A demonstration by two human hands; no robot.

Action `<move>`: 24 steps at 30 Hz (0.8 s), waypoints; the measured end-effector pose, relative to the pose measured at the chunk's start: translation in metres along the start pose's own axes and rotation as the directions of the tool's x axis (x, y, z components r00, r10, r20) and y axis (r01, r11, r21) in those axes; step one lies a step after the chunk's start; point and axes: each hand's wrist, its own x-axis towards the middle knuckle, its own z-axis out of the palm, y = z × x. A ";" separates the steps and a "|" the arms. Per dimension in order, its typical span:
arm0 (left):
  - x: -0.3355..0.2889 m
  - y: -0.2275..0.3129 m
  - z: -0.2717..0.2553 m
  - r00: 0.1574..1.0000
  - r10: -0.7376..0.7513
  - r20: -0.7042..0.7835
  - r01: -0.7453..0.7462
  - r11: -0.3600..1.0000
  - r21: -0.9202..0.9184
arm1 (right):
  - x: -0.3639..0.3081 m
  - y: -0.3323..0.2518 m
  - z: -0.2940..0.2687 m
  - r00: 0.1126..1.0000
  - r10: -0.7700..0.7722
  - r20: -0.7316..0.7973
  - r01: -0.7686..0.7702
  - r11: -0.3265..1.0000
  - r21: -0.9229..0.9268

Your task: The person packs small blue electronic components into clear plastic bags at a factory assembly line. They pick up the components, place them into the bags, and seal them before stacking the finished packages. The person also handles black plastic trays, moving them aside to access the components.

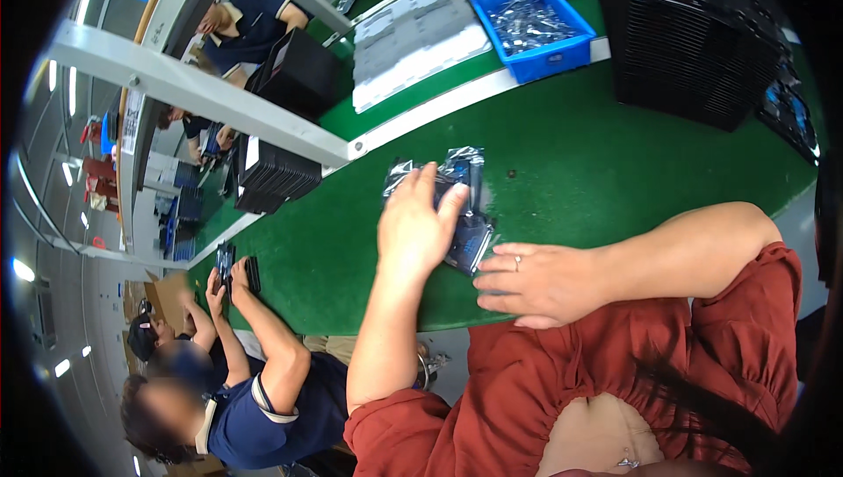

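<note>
A small pile of shiny silver-and-blue plastic pouches (464,170) lies on the green table (597,170) in front of me. My left hand (417,227) rests flat on top of the pile, fingers stretched over a pouch. Just to the right, my right hand (536,282), with a ring on one finger, lies at the table's near edge, its fingertips touching the lower corner of the pouches. Neither hand has anything lifted.
A tall black stack of trays (694,38) stands at the back right, a blue bin of small metal parts (531,25) beside it. Grey sheets (417,38) lie further back. A co-worker's hands (224,279) hold dark items at the left. Black tray stacks (272,174) stand beyond a white rail.
</note>
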 end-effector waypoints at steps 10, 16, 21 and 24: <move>0.061 -0.043 -0.009 0.931 0.255 0.261 -0.204 0.957 -0.208 | -0.003 0.024 -0.007 0.948 0.201 -0.248 -0.240 0.961 -0.135; 0.060 -0.069 0.000 0.957 0.281 0.071 -0.256 0.934 -0.249 | -0.003 0.026 -0.013 0.931 0.209 -0.299 -0.244 0.966 -0.083; 0.041 -0.056 -0.030 0.991 0.073 -0.109 -0.117 0.869 -0.480 | -0.004 0.031 -0.032 0.798 0.225 -0.559 -0.229 0.971 0.064; 0.035 0.000 -0.042 0.960 0.139 -0.244 -0.237 0.866 -0.440 | -0.007 0.032 -0.058 0.645 0.463 -0.608 -0.364 0.886 0.289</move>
